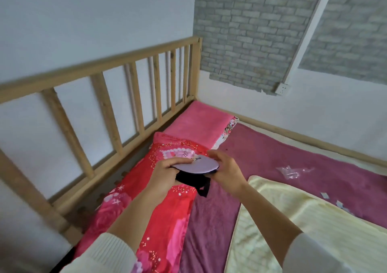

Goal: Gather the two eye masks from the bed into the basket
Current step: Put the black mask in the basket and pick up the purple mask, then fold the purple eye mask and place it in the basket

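Note:
A lilac eye mask [198, 164] with a small print on top is held flat above the red floral pillow [159, 199]. My left hand [164, 173] grips its left end and my right hand [225, 168] grips its right end. Under the lilac mask hangs something black [193, 180] with a dangling strap; I cannot tell whether it is a second mask or the lilac one's back and band. No basket is in view.
A wooden slatted headboard [100, 96] runs along the left. A pink pillow [201, 124] lies at the far corner. The purple sheet [293, 163] carries a clear plastic wrapper [292, 172] and paper scraps [335, 201]; a pale yellow blanket [293, 230] lies at right.

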Demonstrator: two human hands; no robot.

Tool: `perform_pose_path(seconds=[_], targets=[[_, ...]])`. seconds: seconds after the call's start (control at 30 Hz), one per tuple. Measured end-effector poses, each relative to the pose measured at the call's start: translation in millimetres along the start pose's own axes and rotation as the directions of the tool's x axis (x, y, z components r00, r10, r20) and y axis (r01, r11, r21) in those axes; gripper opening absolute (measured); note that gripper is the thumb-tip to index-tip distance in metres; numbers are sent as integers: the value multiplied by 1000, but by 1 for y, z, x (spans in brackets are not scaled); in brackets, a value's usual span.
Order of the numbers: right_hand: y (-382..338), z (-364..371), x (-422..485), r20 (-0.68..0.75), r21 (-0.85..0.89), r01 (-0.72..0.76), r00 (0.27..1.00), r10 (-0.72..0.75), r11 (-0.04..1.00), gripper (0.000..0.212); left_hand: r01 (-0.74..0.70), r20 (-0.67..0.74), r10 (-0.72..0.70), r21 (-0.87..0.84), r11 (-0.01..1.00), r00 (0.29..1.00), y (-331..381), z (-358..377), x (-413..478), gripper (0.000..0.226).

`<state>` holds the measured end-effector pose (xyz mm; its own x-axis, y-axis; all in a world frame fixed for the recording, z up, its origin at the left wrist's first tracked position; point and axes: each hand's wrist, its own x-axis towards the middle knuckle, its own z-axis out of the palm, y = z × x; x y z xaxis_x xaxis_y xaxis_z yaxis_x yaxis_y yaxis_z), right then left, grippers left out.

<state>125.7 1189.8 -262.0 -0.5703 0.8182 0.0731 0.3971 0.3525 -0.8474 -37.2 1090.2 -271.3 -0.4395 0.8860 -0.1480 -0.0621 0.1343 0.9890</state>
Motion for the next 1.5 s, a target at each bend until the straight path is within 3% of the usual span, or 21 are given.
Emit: perform_pose_path(seconds=[0.13,0.27,0.33,0.37,0.43,0.5,0.6,0.7,0.77,0.83,0.93,1.03,1.07,1.13,1.17,1.23,1.33,1.4,1.5], targets=[[-5,13,-60,35,64,117,992,-119,991,42,-5,-48,4,-31,1000,999,-12,-7,-78,63],[-11,25,-107,57,68,167,984,-171,984,40,219,158,-176,-323,921,972,-18,-21,-143,40],[-16,29,-122,95,53,197,975,-202,979,42,288,206,-222,-390,875,953,-17,-28,-166,31],[-19,31,-128,117,57,204,971,-209,977,43,289,190,-236,-341,895,953,-17,-31,-175,27],[-27,38,-138,171,55,210,961,-217,976,45,259,115,-249,-77,963,962,-17,-37,-192,19],[-35,48,-147,228,33,230,946,-231,973,46,231,56,-243,167,959,968,-17,-45,-208,13],[-51,66,-162,291,22,291,914,-284,957,42,224,-13,-227,241,945,974,-20,-66,-231,18],[-71,92,-177,323,-34,486,832,-450,873,38,221,-77,-211,172,960,975,-27,-92,-256,16],[-87,113,-186,370,-102,614,754,-543,783,46,250,-138,-248,-1,968,959,-33,-113,-273,27],[-106,137,-195,435,-134,701,677,-594,700,49,242,-187,-261,-123,963,947,-37,-137,-291,38],[-134,179,-206,527,-111,747,604,-598,656,45,218,-266,-249,-138,966,931,-44,-177,-318,53],[-159,220,-209,490,-103,641,698,-522,760,40,207,-276,-225,-91,974,934,-52,-224,-345,47],[-167,233,-209,469,-75,554,753,-461,829,38,220,-290,-232,-76,973,928,-55,-242,-354,43],[-181,255,-207,490,148,269,816,-307,952,31,230,-348,-250,-98,968,904,-62,-278,-369,36],[-189,265,-206,538,263,87,814,-221,961,27,214,-378,-244,-120,969,893,-64,-295,-376,31],[-203,282,-205,632,332,-179,771,-78,926,16,175,-436,-231,-165,971,870,-68,-326,-386,26],[-218,309,-209,727,238,-282,686,22,929,20,135,-581,-238,-216,967,778,-73,-369,-399,22],[-228,327,-213,779,309,-452,625,50,837,23,108,-637,-242,-241,964,732,-78,-394,-408,27],[-248,349,-227,792,579,-699,605,-85,420,21,82,-649,-223,-241,967,728,-81,-417,-421,18]])
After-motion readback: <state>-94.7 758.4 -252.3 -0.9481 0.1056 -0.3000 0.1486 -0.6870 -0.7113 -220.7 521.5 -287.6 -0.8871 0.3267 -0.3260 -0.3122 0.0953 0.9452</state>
